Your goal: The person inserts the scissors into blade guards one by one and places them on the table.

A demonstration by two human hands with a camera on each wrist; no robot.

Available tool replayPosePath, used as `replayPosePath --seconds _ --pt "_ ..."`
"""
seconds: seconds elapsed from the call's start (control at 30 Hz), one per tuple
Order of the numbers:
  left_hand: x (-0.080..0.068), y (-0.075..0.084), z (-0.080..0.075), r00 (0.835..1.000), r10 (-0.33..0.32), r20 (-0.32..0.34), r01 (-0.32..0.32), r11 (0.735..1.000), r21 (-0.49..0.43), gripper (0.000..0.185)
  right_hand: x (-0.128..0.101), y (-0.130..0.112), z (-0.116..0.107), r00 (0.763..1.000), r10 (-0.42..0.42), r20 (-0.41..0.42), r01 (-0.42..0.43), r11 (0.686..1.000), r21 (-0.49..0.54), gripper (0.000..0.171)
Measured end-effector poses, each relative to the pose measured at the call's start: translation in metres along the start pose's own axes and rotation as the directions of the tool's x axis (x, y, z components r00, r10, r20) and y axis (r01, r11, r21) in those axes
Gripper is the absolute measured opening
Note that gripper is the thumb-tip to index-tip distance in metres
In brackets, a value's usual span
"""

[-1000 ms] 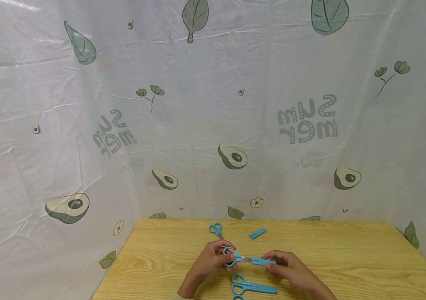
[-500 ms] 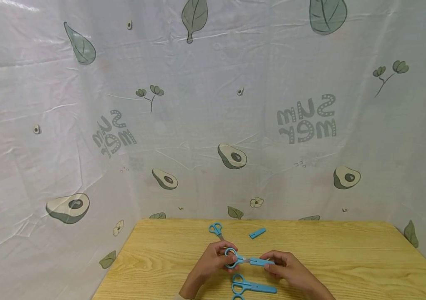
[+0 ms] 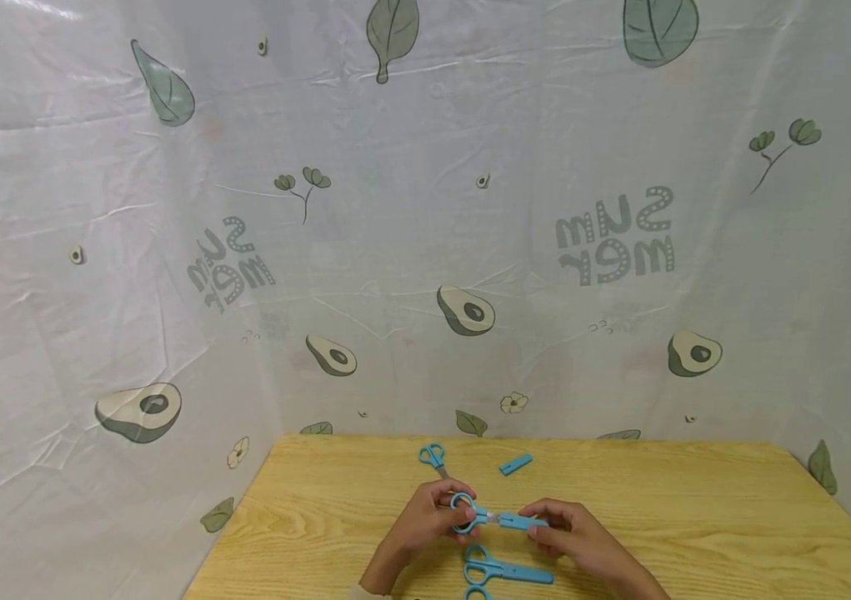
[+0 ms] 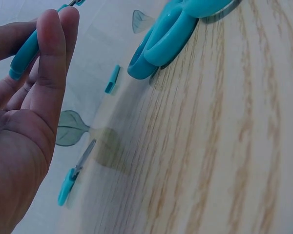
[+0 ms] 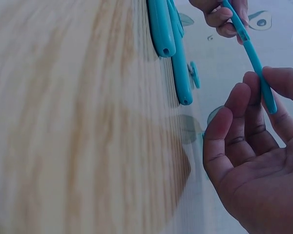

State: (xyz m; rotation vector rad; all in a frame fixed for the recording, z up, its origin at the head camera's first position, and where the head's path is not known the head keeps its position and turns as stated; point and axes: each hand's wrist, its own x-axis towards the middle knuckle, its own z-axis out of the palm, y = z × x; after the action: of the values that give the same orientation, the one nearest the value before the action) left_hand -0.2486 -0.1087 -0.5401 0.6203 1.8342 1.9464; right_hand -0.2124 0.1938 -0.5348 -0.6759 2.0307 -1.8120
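The bench (image 3: 695,517) is the landmark: a pale wooden top with a printed sheet (image 3: 170,250) hanging behind and left of it.

Above the bench's near middle, both hands hold one pair of blue scissors (image 3: 479,517). The left hand (image 3: 425,518) has its fingers curled round the handle loops; the right hand (image 3: 575,533) pinches the blue cover (image 3: 524,522) narrowly between thumb and fingertips. A short stretch of bare blade shows between handle and cover, so I judge the cover is only partly on and not seated.

Nearer the bench's front edge lies a second pair of scissors (image 3: 503,572) with its cover on, a job that looks finished. Toward the back edge lie a small bare pair (image 3: 433,457) and a loose cover (image 3: 516,464), apparently left to do. Nothing blocks the hands.
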Motion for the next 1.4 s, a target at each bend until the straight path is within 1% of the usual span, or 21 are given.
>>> replayPosePath --seconds 0.13,0.27,0.57,0.97,1.1,1.23,1.4 --pt "0.0001 0.0008 0.0002 1.000 -0.002 0.010 0.002 1.000 -0.001 0.048 -0.0007 -0.0011 0.0004 1.000 -0.024 0.002 0.024 1.000 -0.010 0.039" --pt "0.0003 0.0017 0.0005 1.000 -0.019 0.008 0.019 1.000 -0.005 0.046 -0.0003 -0.0012 0.0013 1.000 -0.029 -0.004 0.028 0.999 -0.014 0.038" --pt "-0.0011 0.0041 0.0033 0.999 -0.023 -0.028 0.024 1.000 0.005 0.041 -0.0006 -0.0015 0.0040 0.999 -0.046 0.002 0.046 0.999 0.010 0.036" --pt "-0.0010 0.0055 0.0049 0.999 -0.005 -0.050 0.006 0.999 0.031 0.042 -0.0001 -0.0016 0.0068 0.999 -0.032 -0.011 0.033 0.999 0.006 0.036" --pt "-0.0018 0.0066 0.0060 0.998 -0.010 -0.060 0.013 0.999 0.044 0.040 0.0001 -0.0019 0.0070 0.999 -0.030 -0.024 0.030 1.000 -0.008 0.037" --pt "-0.0025 0.0079 0.0072 0.997 -0.012 -0.073 0.014 0.999 0.037 0.036 0.0001 -0.0016 0.0071 0.999 -0.039 -0.032 0.038 0.999 -0.024 0.038" --pt "-0.0036 0.0097 0.0094 0.997 -0.017 -0.079 0.020 0.999 0.038 0.033 -0.0003 -0.0010 0.0069 0.999 -0.017 -0.046 0.016 1.000 -0.016 0.040"
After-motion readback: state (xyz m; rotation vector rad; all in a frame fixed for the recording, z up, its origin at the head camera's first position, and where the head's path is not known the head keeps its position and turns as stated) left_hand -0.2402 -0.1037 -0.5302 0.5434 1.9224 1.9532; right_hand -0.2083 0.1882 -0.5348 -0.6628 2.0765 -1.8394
